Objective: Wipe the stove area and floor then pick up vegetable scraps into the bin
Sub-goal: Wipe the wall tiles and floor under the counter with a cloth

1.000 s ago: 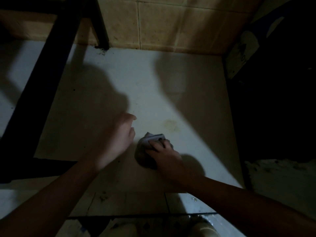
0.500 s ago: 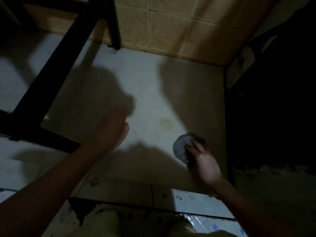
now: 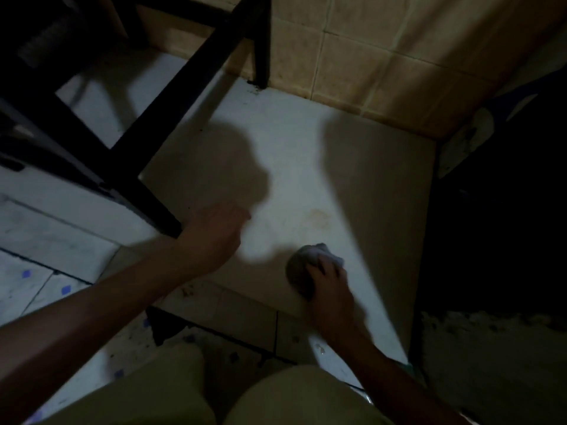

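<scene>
A crumpled grey cloth (image 3: 302, 262) lies pressed on the white floor tile (image 3: 306, 167), and my right hand (image 3: 329, 286) is shut on it from the near side. A faint yellowish stain (image 3: 317, 216) marks the tile just beyond the cloth. My left hand (image 3: 214, 234) hovers to the left of the cloth, holding nothing, fingers loosely curled; it is blurred. No vegetable scraps or bin can be made out in this dim view.
A black metal stand frame (image 3: 171, 99) crosses the upper left, one leg meeting the beige tiled wall (image 3: 383, 50). A dark cabinet or object (image 3: 503, 210) fills the right side. Small dark specks (image 3: 187, 291) dot the near tiles. My knees (image 3: 276, 397) sit at the bottom.
My right hand dragged the cloth from the tile's middle to the right, then back a little toward the near edge. The left hand stayed hovering at the left. My head shifted, bringing the knees into view.
</scene>
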{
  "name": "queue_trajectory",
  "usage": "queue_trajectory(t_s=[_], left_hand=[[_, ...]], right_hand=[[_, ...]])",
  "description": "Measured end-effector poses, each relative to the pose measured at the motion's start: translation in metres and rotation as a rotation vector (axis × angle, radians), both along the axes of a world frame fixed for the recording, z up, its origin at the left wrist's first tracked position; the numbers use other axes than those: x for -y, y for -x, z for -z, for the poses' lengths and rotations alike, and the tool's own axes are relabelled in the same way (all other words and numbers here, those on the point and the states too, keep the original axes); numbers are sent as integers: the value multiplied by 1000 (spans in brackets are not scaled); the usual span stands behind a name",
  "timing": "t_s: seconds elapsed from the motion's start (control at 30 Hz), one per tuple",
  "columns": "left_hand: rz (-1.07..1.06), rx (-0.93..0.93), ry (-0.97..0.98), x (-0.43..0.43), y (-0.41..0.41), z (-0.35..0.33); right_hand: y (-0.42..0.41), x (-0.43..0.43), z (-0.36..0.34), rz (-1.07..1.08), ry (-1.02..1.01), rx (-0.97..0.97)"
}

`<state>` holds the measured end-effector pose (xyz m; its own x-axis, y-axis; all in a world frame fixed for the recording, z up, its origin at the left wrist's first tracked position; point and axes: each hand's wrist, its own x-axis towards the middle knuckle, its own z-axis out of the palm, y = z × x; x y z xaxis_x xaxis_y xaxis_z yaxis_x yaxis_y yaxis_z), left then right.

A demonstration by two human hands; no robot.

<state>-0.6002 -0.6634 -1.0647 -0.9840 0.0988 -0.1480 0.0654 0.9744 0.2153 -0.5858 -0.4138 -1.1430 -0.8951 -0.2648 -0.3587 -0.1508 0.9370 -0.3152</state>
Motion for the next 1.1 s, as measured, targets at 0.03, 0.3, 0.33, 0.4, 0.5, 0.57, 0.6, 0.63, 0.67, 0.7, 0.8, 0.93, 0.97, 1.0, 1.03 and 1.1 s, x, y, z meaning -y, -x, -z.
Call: queue_trajectory(t_s=[0.03,0.3,0.33,0.4,0.5,0.57,0.6,0.63,0.67,0.7,0.8,0.93,0.97,1.0,1.03,1.1], left_hand=[[13,-25,10,2,-7,-3],[-48,-48,25,6,-27,-24],[-43,-46,31,6,-29,-25],[-23,-55,36,7,-27,-26],[-29,-54,22,3,-16,-25],[-51,-31,-27,-4,-9,-22],[-41,-21,-37,-8,-5,-20],[-34,-14,-50,-11,-3,-16],[-36,-8,-63,-15,-2,-13],[-30,-7,-67,-19,-2,-10],[25,-35,-26,-26,-3,0],[-12,-59,-15,-22,0,1],[-25,-56,-12,-21,-1,0],[-31,-51,-7,-19,-2,-1],[-29,-42,5,-17,-5,-1],[-32,-26,7,-13,-15,0]], right_hand=[[1,10,1,-66,7,3],[-2,83,3,-499,138,48],[-4,92,3,-538,122,42],[-5,98,2,-583,97,1],[-6,76,-1,-532,165,0],[-10,46,-1,-474,126,34],[-10,30,-1,-443,98,40],[-12,14,0,-413,88,30],[-16,-1,1,-385,83,19],[-21,-17,1,-355,79,14],[-37,-60,-2,-222,64,21],[-38,-80,-15,-60,39,-87],[-38,-78,-15,-53,33,-101],[-37,-74,-13,-58,15,-86],[-35,-69,-10,-64,8,-47],[-27,-57,-3,-83,37,39]])
